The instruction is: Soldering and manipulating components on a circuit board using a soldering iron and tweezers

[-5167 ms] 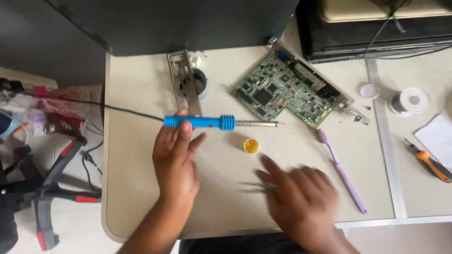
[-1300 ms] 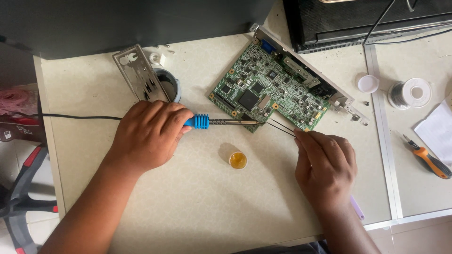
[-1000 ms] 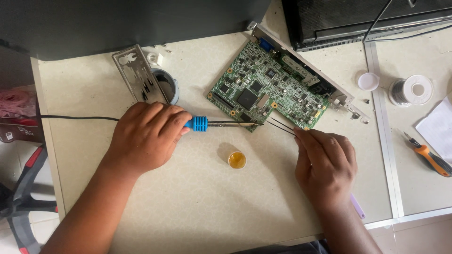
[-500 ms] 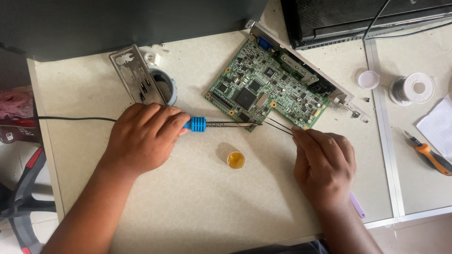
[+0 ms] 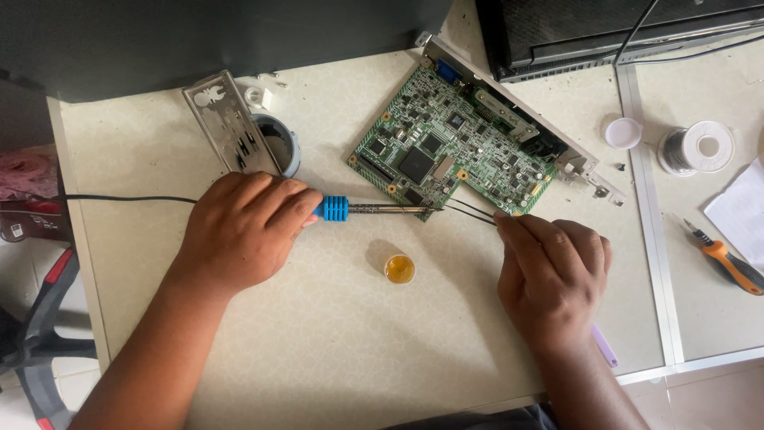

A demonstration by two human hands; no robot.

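The green circuit board [image 5: 458,151] lies tilted on the pale table [image 5: 318,350], and everything else is placed from it. The left hand [image 5: 239,231] sits left of the board's near corner, fingers wrapped tight around the blue-handled soldering iron [image 5: 362,209]; its metal shaft runs right until the tip meets the board's lower edge. A black cord [image 5: 127,198] trails away from the hand, farther left of the board. The right hand [image 5: 553,275] rests below the board's right end, fingers pinched closed on thin tweezers [image 5: 469,211], whose 2 prongs reach toward the same lower edge, close to the iron's tip; whether they touch the board is hard to tell. Below the board, between the 2 hands, stands a small round pot of yellow flux [image 5: 399,268]. Left of the board a metal plate [image 5: 229,126] leans on a round tin [image 5: 278,143]. Right of it lie a solder spool [image 5: 700,147] and an orange-handled tool [image 5: 736,267].
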